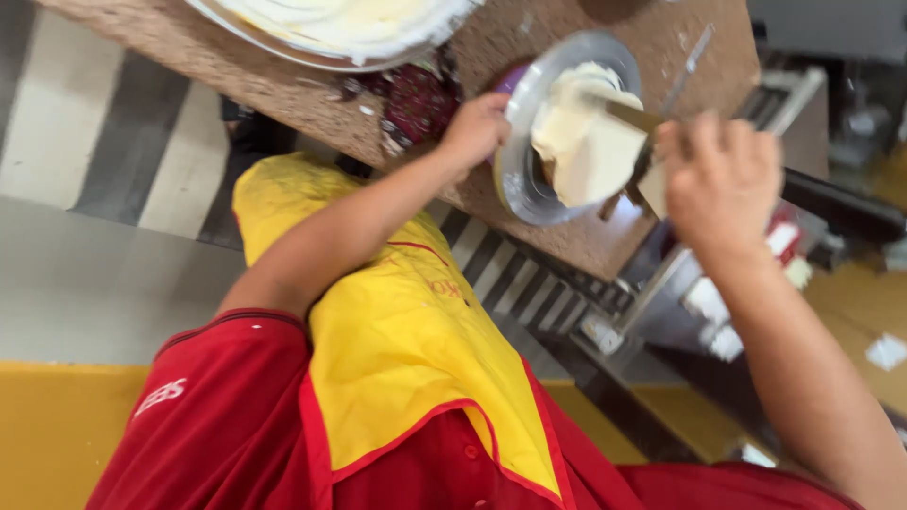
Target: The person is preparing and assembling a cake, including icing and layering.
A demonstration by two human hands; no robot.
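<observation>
Red sleeves and a yellow apron (406,349) with red trim filled the bottom of the head view, worn by the person looking down at their own 2 hands. From there both bare forearms reached up toward a speckled brown counter (283,85) that ran slantwise across the top of the view. On the counter's near edge sat a round metal turntable (529,184), tilted in the view, carrying a small cake (581,142) coated in pale cream. Their left hand (475,127) rested on the turntable's left rim, fingers curled against it. Their right hand (718,179) was closed around the handle of a flat metal spatula (631,115), whose blade lay against the top right of the cake. Motion blur softened the hand and blade, so the exact grip could not be made out. At the upper edge, well apart from the cake, a large metal bowl (331,42) held white cream. Just below it, between bowl and left hand, lay a dark red crumpled wrapper (416,99). Grey and white striped floor (104,142) showed beyond the counter on the left.
</observation>
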